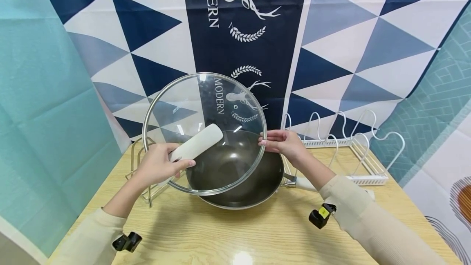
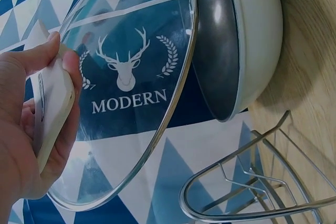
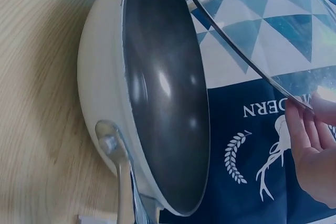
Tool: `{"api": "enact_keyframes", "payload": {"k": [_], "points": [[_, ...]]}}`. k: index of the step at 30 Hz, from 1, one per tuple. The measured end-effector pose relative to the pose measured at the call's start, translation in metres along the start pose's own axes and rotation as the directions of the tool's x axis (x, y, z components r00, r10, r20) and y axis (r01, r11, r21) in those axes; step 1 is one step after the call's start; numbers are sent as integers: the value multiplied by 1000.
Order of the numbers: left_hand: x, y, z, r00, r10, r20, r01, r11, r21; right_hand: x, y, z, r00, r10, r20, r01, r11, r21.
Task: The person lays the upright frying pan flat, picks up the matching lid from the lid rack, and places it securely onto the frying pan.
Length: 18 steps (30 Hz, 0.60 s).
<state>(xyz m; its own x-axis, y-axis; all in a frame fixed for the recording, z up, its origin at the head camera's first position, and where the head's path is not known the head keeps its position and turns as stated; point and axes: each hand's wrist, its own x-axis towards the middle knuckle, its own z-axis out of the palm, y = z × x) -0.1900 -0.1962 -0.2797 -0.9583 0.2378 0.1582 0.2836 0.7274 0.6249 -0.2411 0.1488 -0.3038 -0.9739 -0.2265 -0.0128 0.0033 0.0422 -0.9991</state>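
Observation:
A round glass lid with a metal rim is held up, tilted, in front of and above a wok. My left hand grips the lid's long white handle, thumb on one side and fingers round the other, as the left wrist view also shows. At the lid's right edge, my right hand pinches the rim between thumb and fingers. The wok has a dark inside and a cream outside. Its handle points right, partly hidden under the right forearm.
A white wire rack stands on the right of the wooden table, behind the wok's handle. To the left is a metal wire rack, partly behind the left hand. A patterned cloth hangs behind.

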Motion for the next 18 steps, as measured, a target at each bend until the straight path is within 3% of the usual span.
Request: {"api": "enact_keyframes", "payload": {"k": [9,18], "points": [[0,0,2,1000,-6,-12,6,1000,4,-12,5,-12,1000,18,5,-17,987,-159],[2,-3,2,999,-9,-37,10,999,32,-29,15,-29,999,41,17,-34,952,-304]]}}
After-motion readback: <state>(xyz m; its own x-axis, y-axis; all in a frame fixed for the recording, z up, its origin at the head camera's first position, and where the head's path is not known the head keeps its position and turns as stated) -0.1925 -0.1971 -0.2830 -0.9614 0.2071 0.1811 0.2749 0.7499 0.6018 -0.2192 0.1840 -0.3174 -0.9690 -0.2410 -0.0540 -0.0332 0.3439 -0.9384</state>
